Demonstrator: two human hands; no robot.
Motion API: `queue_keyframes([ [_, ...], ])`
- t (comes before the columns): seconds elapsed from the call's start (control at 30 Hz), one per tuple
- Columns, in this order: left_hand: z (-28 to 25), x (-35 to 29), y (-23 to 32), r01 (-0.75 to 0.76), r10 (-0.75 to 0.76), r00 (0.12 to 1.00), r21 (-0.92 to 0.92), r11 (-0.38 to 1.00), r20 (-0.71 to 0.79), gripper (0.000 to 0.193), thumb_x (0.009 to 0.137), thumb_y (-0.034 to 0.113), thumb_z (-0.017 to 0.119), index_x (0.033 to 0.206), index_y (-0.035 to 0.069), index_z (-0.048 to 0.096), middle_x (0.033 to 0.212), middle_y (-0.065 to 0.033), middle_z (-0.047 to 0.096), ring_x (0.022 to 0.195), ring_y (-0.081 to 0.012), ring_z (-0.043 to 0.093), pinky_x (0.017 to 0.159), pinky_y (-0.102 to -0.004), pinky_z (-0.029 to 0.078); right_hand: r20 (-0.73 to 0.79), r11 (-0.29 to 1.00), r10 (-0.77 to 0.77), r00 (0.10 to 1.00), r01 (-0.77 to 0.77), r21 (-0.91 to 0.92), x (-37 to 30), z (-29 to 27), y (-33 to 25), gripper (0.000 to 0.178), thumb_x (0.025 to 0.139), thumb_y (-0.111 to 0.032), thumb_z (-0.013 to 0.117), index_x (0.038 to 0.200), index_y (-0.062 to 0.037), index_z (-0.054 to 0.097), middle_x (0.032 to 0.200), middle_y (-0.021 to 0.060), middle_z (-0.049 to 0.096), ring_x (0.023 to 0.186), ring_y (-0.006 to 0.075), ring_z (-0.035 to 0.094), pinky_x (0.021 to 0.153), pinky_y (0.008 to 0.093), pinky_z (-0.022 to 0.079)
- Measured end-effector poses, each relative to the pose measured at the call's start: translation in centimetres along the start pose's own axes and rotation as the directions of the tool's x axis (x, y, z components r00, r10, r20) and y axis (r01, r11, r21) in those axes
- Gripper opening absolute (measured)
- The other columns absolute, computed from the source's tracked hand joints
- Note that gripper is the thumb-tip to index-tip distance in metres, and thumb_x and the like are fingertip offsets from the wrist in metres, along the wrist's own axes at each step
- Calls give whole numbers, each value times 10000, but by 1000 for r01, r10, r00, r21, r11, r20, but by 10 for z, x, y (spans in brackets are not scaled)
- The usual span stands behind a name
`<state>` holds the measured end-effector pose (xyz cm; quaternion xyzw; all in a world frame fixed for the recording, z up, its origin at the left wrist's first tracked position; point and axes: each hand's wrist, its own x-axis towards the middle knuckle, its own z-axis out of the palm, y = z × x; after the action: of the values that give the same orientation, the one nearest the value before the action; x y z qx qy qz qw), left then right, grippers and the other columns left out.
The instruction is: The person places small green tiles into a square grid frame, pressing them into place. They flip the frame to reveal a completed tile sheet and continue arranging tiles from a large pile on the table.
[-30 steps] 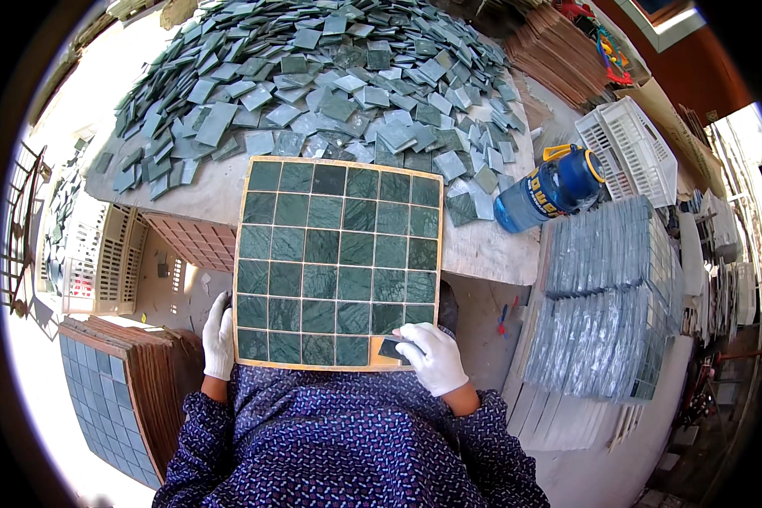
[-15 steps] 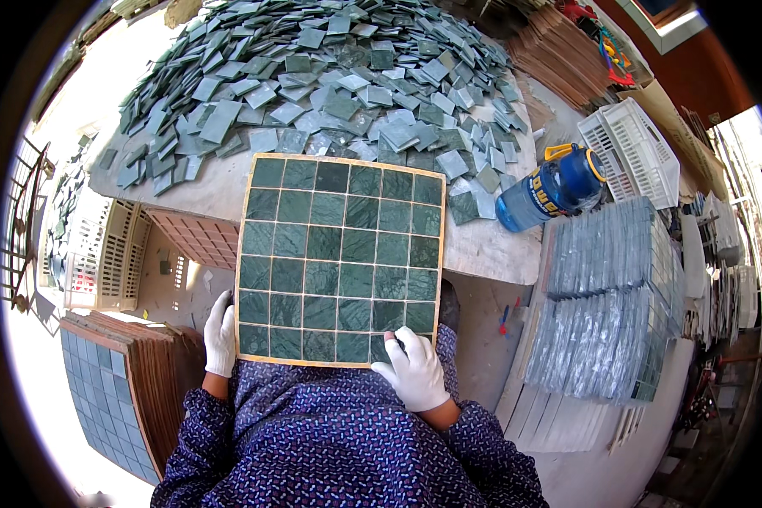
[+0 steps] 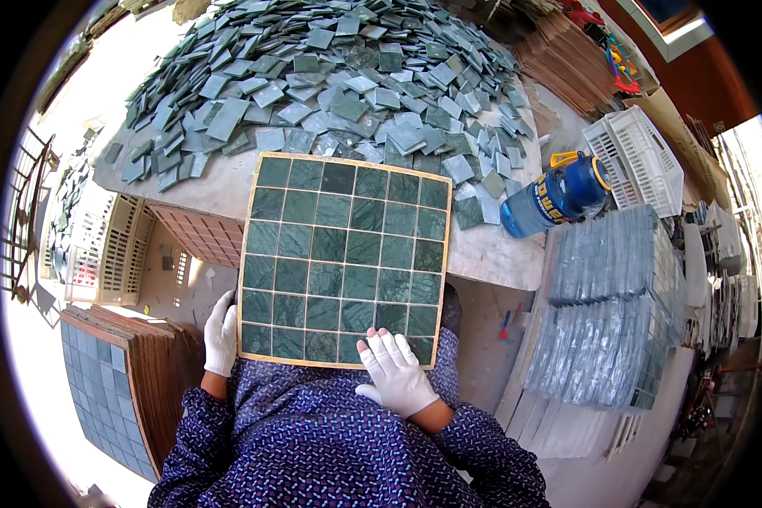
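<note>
A square tray [image 3: 344, 259] filled with dark green tiles in a grid, framed by a thin tan rim, lies with its far half on the pale table [image 3: 491, 251] and its near half jutting past the table's edge over the person's lap; the left hand [image 3: 221, 334], in a white glove, grips the tray's near-left edge, fingers curled around the rim; the right hand [image 3: 396, 373], also gloved in white, lies flat and spread on the tray's near edge, its fingertips [image 3: 379, 343] pressing a tile in the nearest row, grasping nothing. Beyond the tray's far edge a broad heap of loose green tiles [image 3: 330, 76] covers the table (some overlapping, a few lying just beside the tray's far-right corner); to the right of the tray, on the table's corner, a blue bottle [image 3: 555, 196] with a yellow lid lies on its side; farther right of the tray sits a white plastic basket [image 3: 643, 158], and nearer, right of the tray and lower than the table, stacks of pale grey-blue tile sheets [image 3: 610, 305]. Left of the tray, below the table, stands a white crate [image 3: 110, 254]; near the left hand a pile of brown-edged boards with blue tiles on top [image 3: 114, 385]. The person's sleeves are dark blue with a small dotted pattern.
</note>
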<state>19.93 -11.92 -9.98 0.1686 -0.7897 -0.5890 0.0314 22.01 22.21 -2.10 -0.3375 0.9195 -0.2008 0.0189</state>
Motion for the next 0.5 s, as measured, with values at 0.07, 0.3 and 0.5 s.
queue_keyframes([
  [0.07,-3,0,-1,5,-5,1000,33,999,0,363,963,145,465,1253,-65,527,1165,-138,624,1095,-204,569,971,-293,415,13,993,-22,1000,21,113,4,-14,11,714,740,-309,736,1324,11,476,1396,226,426,1278,374,436,1073,464,348],
  [0.3,0,8,-9,59,-60,998,-57,997,-8,372,963,157,476,1249,-75,524,1163,-152,625,1077,-207,580,945,-292,434,-157,684,719,677,-648,336,16,-40,56,908,739,-265,754,1438,8,243,1362,251,466,1224,400,487,1016,411,407],
  [0.5,-6,9,-16,32,-32,999,29,999,-17,378,950,171,490,1239,-69,531,1175,-164,624,1094,-230,580,959,-306,427,34,524,822,568,-779,345,40,-38,52,1087,619,-311,834,1451,9,210,1278,273,537,1154,388,553,962,405,447],
])
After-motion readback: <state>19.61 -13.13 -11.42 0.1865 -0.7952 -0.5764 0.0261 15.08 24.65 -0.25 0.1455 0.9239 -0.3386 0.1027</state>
